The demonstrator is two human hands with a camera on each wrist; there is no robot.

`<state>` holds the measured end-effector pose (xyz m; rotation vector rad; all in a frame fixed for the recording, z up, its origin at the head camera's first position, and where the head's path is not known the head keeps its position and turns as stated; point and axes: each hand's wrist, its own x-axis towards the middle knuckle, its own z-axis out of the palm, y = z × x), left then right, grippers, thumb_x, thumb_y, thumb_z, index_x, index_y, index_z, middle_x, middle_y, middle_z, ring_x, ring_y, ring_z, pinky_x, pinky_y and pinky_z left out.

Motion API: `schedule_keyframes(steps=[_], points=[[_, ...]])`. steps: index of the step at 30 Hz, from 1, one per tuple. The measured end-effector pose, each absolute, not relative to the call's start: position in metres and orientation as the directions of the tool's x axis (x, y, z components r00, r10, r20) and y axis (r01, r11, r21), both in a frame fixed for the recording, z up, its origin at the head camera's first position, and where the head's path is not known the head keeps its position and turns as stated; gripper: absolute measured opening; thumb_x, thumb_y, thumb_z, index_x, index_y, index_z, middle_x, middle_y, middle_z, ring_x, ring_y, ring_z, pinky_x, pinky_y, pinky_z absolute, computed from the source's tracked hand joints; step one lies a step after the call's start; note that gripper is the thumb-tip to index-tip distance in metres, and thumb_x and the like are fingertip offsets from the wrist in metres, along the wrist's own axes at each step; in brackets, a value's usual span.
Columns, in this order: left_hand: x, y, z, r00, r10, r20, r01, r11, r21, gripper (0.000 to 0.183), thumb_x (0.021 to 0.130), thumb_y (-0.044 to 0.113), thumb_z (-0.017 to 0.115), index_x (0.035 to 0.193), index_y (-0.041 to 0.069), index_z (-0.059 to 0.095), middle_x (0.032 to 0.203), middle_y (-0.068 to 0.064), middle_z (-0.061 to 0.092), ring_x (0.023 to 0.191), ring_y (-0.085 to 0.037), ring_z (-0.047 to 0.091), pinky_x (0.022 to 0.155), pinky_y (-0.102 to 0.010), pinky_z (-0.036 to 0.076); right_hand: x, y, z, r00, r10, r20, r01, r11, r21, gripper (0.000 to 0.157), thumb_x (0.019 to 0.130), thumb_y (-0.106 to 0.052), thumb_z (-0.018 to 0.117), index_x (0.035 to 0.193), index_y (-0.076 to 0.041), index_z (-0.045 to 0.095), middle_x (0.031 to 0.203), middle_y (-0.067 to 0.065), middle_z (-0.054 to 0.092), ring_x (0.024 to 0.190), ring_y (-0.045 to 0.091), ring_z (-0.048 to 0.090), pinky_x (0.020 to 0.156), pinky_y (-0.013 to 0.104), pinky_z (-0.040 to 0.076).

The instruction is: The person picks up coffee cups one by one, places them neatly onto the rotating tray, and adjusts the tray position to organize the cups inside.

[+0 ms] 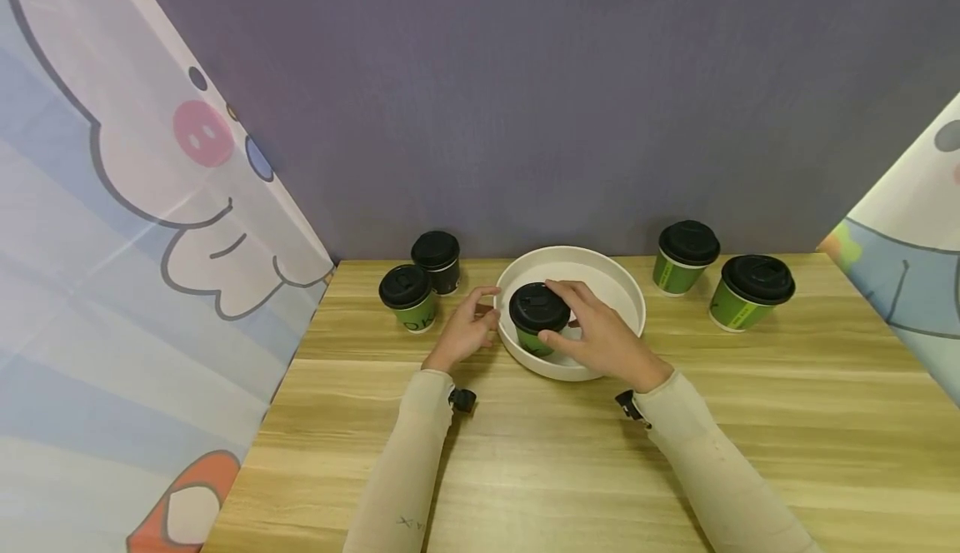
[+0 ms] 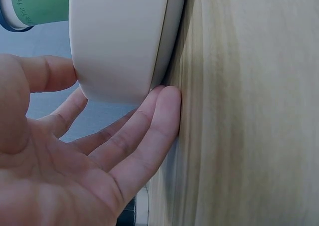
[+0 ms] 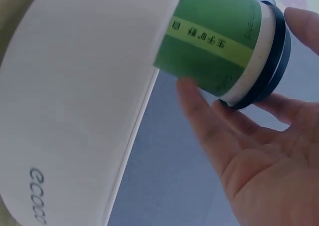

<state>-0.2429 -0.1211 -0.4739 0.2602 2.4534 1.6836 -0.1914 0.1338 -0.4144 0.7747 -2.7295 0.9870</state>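
A green paper cup [image 1: 535,343] with a black lid stands inside a round white tray [image 1: 633,286], near its left side. My right hand [image 1: 600,336] is curved round this cup, thumb at the near side and fingers at the far side by the lid. In the right wrist view, the cup [image 3: 209,41] shows printed text, with one blurred finger across its lower side. My left hand [image 1: 467,332] is at the tray's left edge. In the left wrist view its thumb touches the tray's outer wall [image 2: 117,41], and extended fingertips rest low by the base.
To the left stand a green lidded cup [image 1: 416,314] and a dark lidded cup [image 1: 444,276]. Two more green lidded cups [image 1: 672,274] [image 1: 735,310] stand right of the tray. A grey panel [image 1: 525,103] rises behind the wooden table [image 1: 525,470].
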Motion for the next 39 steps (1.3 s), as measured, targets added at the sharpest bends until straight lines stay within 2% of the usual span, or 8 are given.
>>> schedule_keyframes(steps=[4, 7, 11, 21, 23, 31, 39], points=[[-0.242, -0.121, -0.475, -0.972, 0.233, -0.029, 0.056, 0.353, 0.934, 0.041, 0.106, 0.016, 0.053, 0.146, 0.024, 0.053, 0.121, -0.018, 0.068, 0.096, -0.026, 0.067, 0.065, -0.038, 0.061, -0.192, 0.140, -0.413, -0.863, -0.412, 0.293, -0.505, 0.667, -0.548, 0.076, 0.095, -0.044, 0.073, 0.156, -0.014, 0.040, 0.152, 0.009, 0.048, 0.120, 0.036, 0.064, 0.097, 0.054, 0.053], [-0.243, -0.121, -0.476, -0.972, 0.232, -0.028, 0.057, 0.351, 0.935, 0.041, 0.106, 0.016, 0.053, 0.146, 0.025, 0.053, 0.122, -0.018, 0.067, 0.097, -0.028, 0.067, 0.065, -0.037, 0.061, -0.196, 0.149, -0.411, -0.870, -0.394, 0.297, -0.493, 0.665, -0.561, 0.073, 0.097, -0.042, 0.071, 0.156, -0.014, 0.039, 0.152, 0.009, 0.047, 0.120, 0.037, 0.063, 0.092, 0.053, 0.055], [-0.243, -0.120, -0.476, -0.972, 0.232, -0.028, 0.059, 0.358, 0.932, 0.042, 0.106, 0.017, 0.053, 0.147, 0.026, 0.052, 0.124, -0.018, 0.066, 0.097, -0.026, 0.067, 0.065, -0.035, 0.060, -0.202, 0.163, -0.409, -0.880, -0.355, 0.314, -0.474, 0.670, -0.572, 0.069, 0.098, -0.038, 0.070, 0.155, -0.011, 0.041, 0.152, 0.012, 0.046, 0.120, 0.038, 0.062, 0.091, 0.051, 0.056], [-0.243, -0.119, -0.476, -0.972, 0.234, -0.017, 0.083, 0.412, 0.907, 0.044, 0.109, 0.019, 0.048, 0.153, 0.026, 0.047, 0.127, -0.018, 0.066, 0.096, -0.026, 0.068, 0.065, -0.035, 0.060, -0.210, 0.201, -0.401, -0.907, -0.241, 0.346, -0.408, 0.707, -0.577, 0.062, 0.099, -0.028, 0.069, 0.150, -0.003, 0.045, 0.148, 0.022, 0.046, 0.120, 0.043, 0.057, 0.093, 0.058, 0.052], [-0.243, -0.119, -0.477, -0.973, 0.231, -0.009, 0.095, 0.433, 0.896, 0.044, 0.109, 0.020, 0.048, 0.153, 0.026, 0.046, 0.127, -0.018, 0.066, 0.094, -0.028, 0.069, 0.064, -0.034, 0.059, -0.211, 0.210, -0.399, -0.908, -0.214, 0.359, -0.395, 0.720, -0.570, 0.061, 0.099, -0.027, 0.069, 0.149, -0.001, 0.046, 0.147, 0.024, 0.045, 0.118, 0.043, 0.054, 0.093, 0.060, 0.050], [-0.242, -0.114, -0.477, -0.977, 0.202, 0.062, 0.159, 0.508, 0.846, 0.044, 0.110, 0.020, 0.047, 0.154, 0.023, 0.043, 0.122, -0.018, 0.067, 0.068, -0.027, 0.068, 0.058, -0.029, 0.056, -0.212, 0.248, -0.393, -0.925, -0.054, 0.376, -0.286, 0.751, -0.595, 0.055, 0.099, -0.022, 0.067, 0.145, 0.003, 0.050, 0.150, 0.033, 0.038, 0.140, 0.057, 0.030, 0.109, 0.076, 0.026], [-0.242, -0.114, -0.477, -0.986, 0.156, 0.066, 0.133, 0.475, 0.870, 0.037, 0.109, 0.022, 0.051, 0.146, 0.023, 0.050, 0.123, -0.020, 0.066, 0.082, -0.031, 0.073, 0.056, -0.029, 0.057, -0.212, 0.289, -0.398, -0.892, 0.125, 0.435, -0.210, 0.736, -0.643, 0.051, 0.099, -0.020, 0.064, 0.140, 0.008, 0.053, 0.147, 0.038, 0.037, 0.136, 0.060, 0.029, 0.105, 0.076, 0.024]])
